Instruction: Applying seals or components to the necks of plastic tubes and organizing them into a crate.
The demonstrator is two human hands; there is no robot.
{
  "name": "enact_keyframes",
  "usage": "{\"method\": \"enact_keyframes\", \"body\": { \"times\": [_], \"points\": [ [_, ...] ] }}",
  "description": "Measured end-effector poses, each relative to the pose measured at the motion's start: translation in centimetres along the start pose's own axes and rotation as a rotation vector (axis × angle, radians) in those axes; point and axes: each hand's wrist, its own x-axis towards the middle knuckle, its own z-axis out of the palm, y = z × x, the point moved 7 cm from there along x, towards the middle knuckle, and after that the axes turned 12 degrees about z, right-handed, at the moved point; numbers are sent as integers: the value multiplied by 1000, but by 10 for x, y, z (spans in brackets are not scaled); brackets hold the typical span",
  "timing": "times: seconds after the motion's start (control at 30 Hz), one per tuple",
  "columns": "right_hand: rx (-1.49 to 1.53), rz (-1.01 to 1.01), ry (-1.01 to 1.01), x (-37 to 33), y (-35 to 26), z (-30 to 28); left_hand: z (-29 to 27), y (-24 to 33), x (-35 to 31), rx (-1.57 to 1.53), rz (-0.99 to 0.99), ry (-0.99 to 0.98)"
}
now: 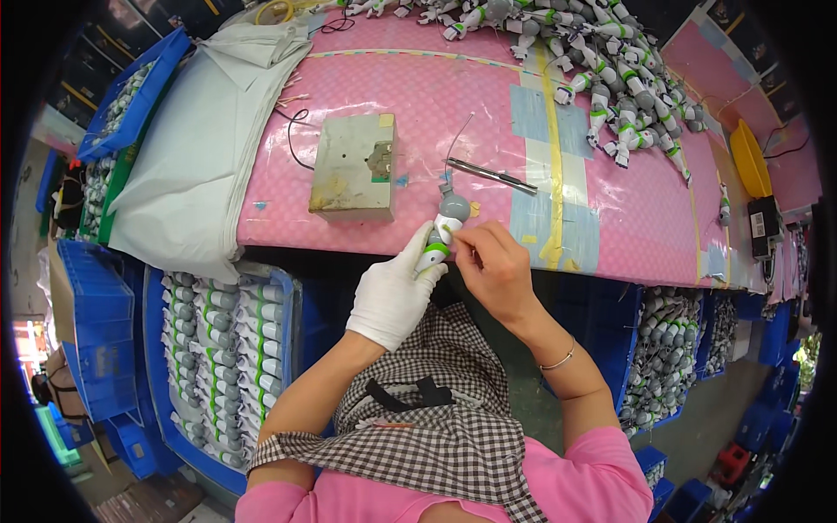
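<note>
My left hand (392, 292), in a white glove, grips a jointed toy limb (454, 207) in white, grey and green above the table's front edge. The limb is tilted, its grey ball part toward the far side, and a thin wire (453, 144) sticks out of that end. My bare right hand (497, 272) is closed in a pinch against the limb's right side. Whatever lies between those fingertips is too small to make out. Just beyond the limb, a pair of metal tweezers (493, 175) rests on the pink table cover (436, 87).
A worn metal box (353, 170) with a black cord stands left of my hands. Similar toy limbs (623, 96) are heaped at the far right. White cloth (205, 148) covers the table's left end. Below are blue bins, one holding rows of limbs (222, 349), another at right (663, 357).
</note>
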Motion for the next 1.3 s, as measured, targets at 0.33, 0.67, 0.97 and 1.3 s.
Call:
{"method": "enact_keyframes", "body": {
  "times": [0.33, 0.67, 0.97, 1.3],
  "points": [
    [-35, -11, -25, 7, 1, -2, -3, 9, 0, 73, 50, 11],
    [-10, 31, -28, 7, 5, -1, 0, 0, 0, 27, 46, 21],
    [144, -1, -69, 0, 11, 5, 16, -18, 0, -729, -178, 4],
    [106, -59, -132, 5, 13, 7, 16, -18, 2, -783, -186, 9]
  ]
}}
